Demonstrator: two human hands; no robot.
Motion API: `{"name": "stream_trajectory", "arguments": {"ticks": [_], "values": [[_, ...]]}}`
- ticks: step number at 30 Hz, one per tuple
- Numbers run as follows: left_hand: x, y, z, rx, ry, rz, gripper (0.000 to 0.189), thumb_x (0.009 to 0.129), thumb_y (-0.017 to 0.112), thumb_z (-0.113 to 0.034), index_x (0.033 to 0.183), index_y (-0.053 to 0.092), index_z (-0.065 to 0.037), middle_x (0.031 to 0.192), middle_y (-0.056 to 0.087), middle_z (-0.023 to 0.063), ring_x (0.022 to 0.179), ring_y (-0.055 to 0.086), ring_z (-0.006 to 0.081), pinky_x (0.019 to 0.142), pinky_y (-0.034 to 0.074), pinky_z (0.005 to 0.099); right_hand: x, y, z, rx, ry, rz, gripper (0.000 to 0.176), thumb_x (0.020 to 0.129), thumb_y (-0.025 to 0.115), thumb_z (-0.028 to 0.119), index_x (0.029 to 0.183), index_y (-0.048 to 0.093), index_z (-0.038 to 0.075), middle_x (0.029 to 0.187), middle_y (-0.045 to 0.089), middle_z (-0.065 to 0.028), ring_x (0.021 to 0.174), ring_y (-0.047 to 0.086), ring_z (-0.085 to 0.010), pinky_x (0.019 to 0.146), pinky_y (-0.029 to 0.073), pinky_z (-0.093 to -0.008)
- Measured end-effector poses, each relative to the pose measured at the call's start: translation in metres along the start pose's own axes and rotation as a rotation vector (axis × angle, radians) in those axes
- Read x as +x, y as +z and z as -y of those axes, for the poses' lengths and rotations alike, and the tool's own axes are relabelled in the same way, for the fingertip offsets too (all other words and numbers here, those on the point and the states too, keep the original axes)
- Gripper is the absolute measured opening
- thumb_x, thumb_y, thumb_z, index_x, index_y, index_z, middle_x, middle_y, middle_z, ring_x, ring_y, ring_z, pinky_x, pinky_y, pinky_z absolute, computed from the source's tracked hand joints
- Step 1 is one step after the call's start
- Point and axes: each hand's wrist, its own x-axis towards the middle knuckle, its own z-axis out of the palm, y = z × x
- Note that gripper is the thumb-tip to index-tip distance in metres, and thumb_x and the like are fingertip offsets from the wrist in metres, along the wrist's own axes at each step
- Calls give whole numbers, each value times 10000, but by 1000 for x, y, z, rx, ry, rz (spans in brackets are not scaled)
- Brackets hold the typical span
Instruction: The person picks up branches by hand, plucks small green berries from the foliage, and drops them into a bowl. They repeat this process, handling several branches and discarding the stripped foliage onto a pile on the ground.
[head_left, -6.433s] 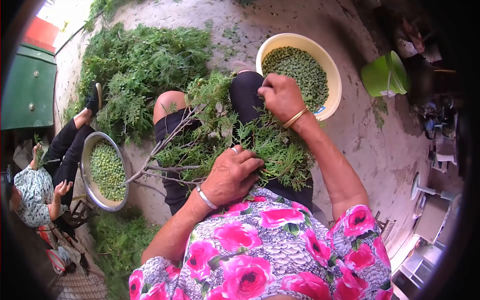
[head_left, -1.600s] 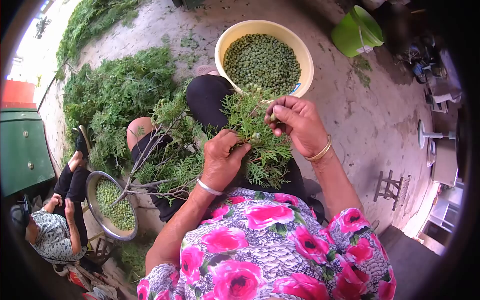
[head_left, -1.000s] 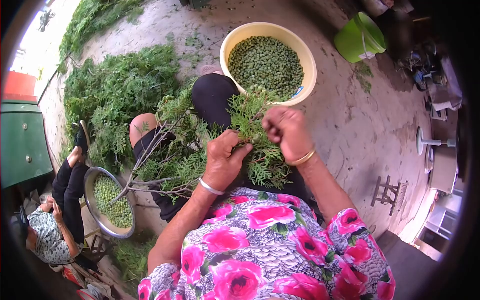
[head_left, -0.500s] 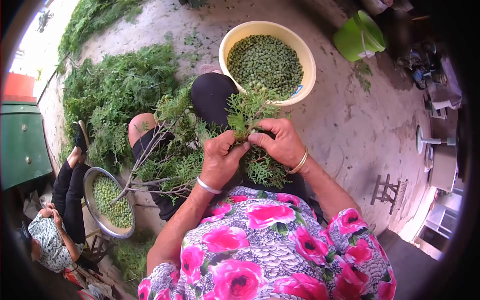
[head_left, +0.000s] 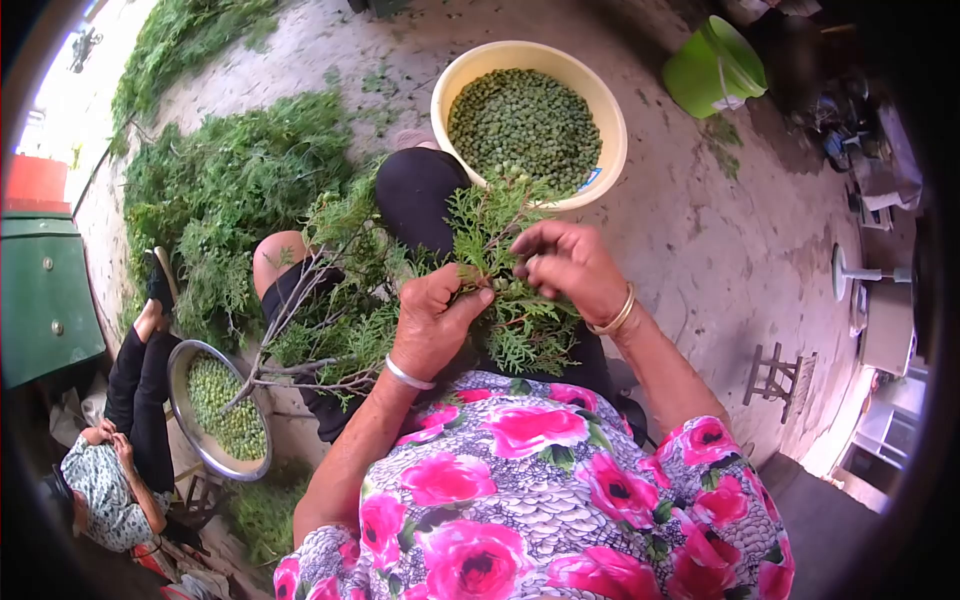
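A conifer branch (head_left: 330, 365) with flat, scaly green sprays and a forked woody stem lies across my lap. My left hand (head_left: 437, 315) is closed around one of its leafy twigs, thumb on top. Close beside that twig, on its right, my right hand (head_left: 575, 275) has its fingers loosely curled, with a gap between thumb and forefinger; its palm is hidden. Small green cones (head_left: 505, 285) show among the foliage by my fingers. Beyond my knee stands a cream-coloured basin (head_left: 615, 130) holding many small green cones (head_left: 525, 125).
Cut conifer branches (head_left: 220, 190) are heaped on the concrete floor at left. A metal basin (head_left: 262, 465) of green cones stands near another seated person (head_left: 110, 490). A green bucket (head_left: 710, 75) is at upper right, a small wooden stool (head_left: 780, 380) at right.
My right hand has drawn slightly up and right, away from my left thumb, and its fingers have parted. My left hand keeps its hold on the twig.
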Motion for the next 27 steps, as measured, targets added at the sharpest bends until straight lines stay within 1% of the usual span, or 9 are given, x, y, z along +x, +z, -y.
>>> {"name": "stream_trajectory", "arguments": {"ticks": [5,10,13,15,17,23,25,26,27], "values": [[-1,0,4,-22,43,7,92,752,671,11,838,639,2,713,627,66,654,597,120,614,464,266,0,8,1,-539,-145,163,176,752,711,100,868,668,-25,746,667,-56,704,598,-91,642,487,-269],[0,1,5,22,74,7,109,751,665,20,853,630,6,739,625,76,651,597,150,611,460,279,3,16,-4,-409,-209,190,171,738,725,74,861,668,-30,755,670,-58,683,596,-94,631,491,-268],[-1,-1,3,33,101,7,119,745,667,25,853,618,8,733,604,103,653,599,210,598,454,312,-1,15,-1,-277,-104,40,131,760,714,37,860,658,-26,748,653,-38,637,567,-84,569,466,-228],[-1,-2,2,35,122,10,125,739,670,27,847,609,10,726,585,127,661,602,259,588,450,339,-1,3,0,131,4,-43,171,777,685,5,939,630,-5,747,629,-39,574,501,-50,483,383,-184],[-4,-5,2,56,50,32,126,742,669,23,846,601,7,732,582,134,653,595,279,579,442,348,0,-7,7,243,-77,-95,183,799,658,6,973,602,-6,784,629,-58,560,491,-69,476,380,-185],[-10,-13,-9,195,201,69,202,711,699,3,887,601,-9,746,623,116,677,630,282,609,465,320,21,-60,44,145,-364,-282,278,796,617,-26,1073,595,-31,897,641,-80,676,560,-105,607,470,-208],[-15,-16,-10,204,201,101,214,711,699,0,900,600,-17,799,636,120,716,631,306,632,479,336,38,-71,45,-22,-597,-510,350,783,605,0,1126,580,-60,1006,658,-117,809,632,-186,725,511,-261],[-19,-17,-6,215,231,159,202,717,696,1,893,598,-18,828,638,122,738,631,310,643,484,344,34,-76,47,-393,-553,-599,430,795,643,135,1159,560,-78,1050,661,-184,930,654,-244,792,510,-316],[-21,-17,-4,225,261,216,189,724,693,3,885,596,-19,856,640,124,761,631,314,654,488,352,35,-78,43,-391,-554,-599,430,795,643,135,1159,560,-78,1050,661,-184,930,654,-244,792,510,-316]]}}
